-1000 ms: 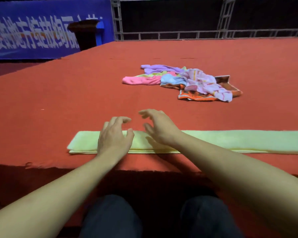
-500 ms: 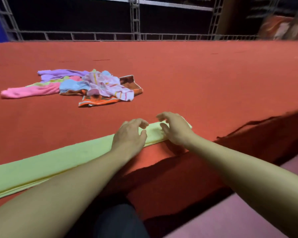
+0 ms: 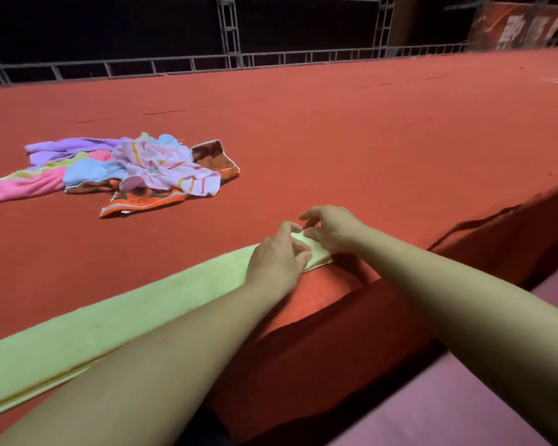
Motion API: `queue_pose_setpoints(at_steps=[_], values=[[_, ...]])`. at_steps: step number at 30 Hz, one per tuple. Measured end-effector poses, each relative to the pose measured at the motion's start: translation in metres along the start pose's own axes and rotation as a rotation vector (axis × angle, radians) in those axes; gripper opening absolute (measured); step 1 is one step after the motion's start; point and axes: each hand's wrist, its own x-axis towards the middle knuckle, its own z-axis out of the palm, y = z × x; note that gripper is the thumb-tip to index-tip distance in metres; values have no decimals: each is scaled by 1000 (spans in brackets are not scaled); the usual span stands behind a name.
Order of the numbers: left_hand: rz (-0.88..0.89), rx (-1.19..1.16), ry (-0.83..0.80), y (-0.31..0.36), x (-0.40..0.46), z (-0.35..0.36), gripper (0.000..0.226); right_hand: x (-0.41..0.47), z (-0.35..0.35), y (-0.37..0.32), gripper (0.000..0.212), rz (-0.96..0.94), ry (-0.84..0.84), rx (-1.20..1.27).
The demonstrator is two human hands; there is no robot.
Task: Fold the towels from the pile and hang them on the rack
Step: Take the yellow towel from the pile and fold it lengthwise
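Observation:
A long yellow-green towel [image 3: 116, 320], folded into a narrow strip, lies along the front edge of the red carpeted platform [image 3: 351, 140]. My left hand [image 3: 277, 257] pinches the strip's right end at its near corner. My right hand [image 3: 331, 228] grips the same end at the far corner, fingers curled over it. The pile of towels [image 3: 136, 170] in pink, purple, blue, striped white and orange lies loose to the far left of my hands. No rack is in view.
The platform drops off at its front edge [image 3: 400, 284] just right of my hands, with a pinkish floor [image 3: 464, 397] below. A metal truss railing [image 3: 232, 59] runs along the platform's far side.
My view has swung right along the yellow-green strip. Both hands slid from its middle to its right end and have closed on the corners there.

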Motion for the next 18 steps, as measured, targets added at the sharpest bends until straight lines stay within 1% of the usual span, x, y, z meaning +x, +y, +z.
queue_pose_setpoints(at_steps=[4, 6, 8, 10, 12, 14, 16, 18], values=[[-21, -19, -13, -1, 2, 0, 44, -1, -3, -1, 38, -11, 4, 19], [-41, -35, -18, 1, 3, -1, 48, -1, -5, -4, 39, -19, 10, 36], [-68, -57, -6, 4, 3, -4, 52, -2, -11, -9, 40, -21, 38, 96], [-103, -133, 38, 5, 3, -5, 51, -4, -20, -13, 39, -37, 82, 187], [-127, -243, 88, 7, 2, -6, 44, -7, -29, -21, 39, -31, 78, 319], [-136, -351, 113, 12, -3, -10, 42, -10, -37, -33, 36, 46, 9, 530], [-141, -408, 98, 20, -9, -15, 56, -11, -43, -46, 30, 159, -70, 754], [-155, -360, 62, 25, -15, -20, 77, -12, -46, -58, 24, 235, -133, 950]])
